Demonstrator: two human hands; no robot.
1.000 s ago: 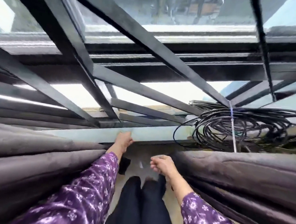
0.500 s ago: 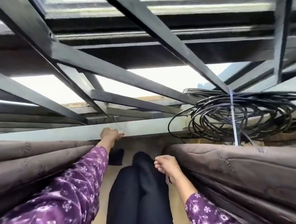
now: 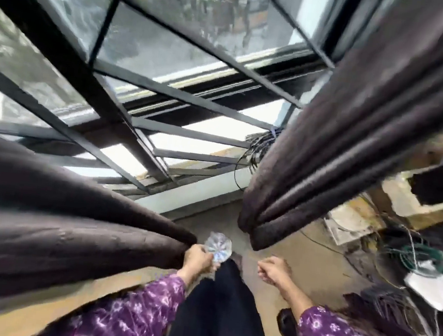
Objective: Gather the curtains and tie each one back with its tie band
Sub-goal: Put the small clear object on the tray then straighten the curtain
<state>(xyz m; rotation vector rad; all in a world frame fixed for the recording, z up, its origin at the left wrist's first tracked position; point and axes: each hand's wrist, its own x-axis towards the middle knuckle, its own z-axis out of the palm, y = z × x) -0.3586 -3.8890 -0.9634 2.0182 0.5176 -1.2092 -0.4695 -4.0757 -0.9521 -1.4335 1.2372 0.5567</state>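
Head view, the only one you've got. Your left hand (image 3: 199, 258) grips a clear faceted crystal-like disc (image 3: 217, 247), pinched btw fingers and thumb. It sits right at the lower end of the dark brown heavy-fabric curtain on the left (image 3: 63, 245).

That disc is prob. the end piece of the tie band. Can't confirm, since the frame is blurred and no strap shows. You're holding it against that curtain's end b/c, I'd judge, that's the one the band goes round first.

Your right hand (image 3: 274, 270) hangs free w/ fingers loosely curled and nothing in it, apart from both curtains. It's prob. kept ready to gather folds or catch the band's other end.

The second dark brown curtain on the right (image 3: 346, 133) hangs in loose folds w/ no band visible, so neither looks tied yet.

Btw the two curtains is a black metal window grille (image 3: 68, 63) w/ glass behind. A bundle of black cables (image 3: 261, 142) is lashed to it, just beside the right curtain's edge.

Below are the tan floor (image 3: 322, 268), your black trousers (image 3: 212, 313) and purple floral sleeves (image 3: 133, 317). Far right on the floor there's a tangle of wires (image 3: 414, 255) and a white sheet (image 3: 430, 287).

Mind those cables when you sweep the right curtain back, as the fabric could snag.
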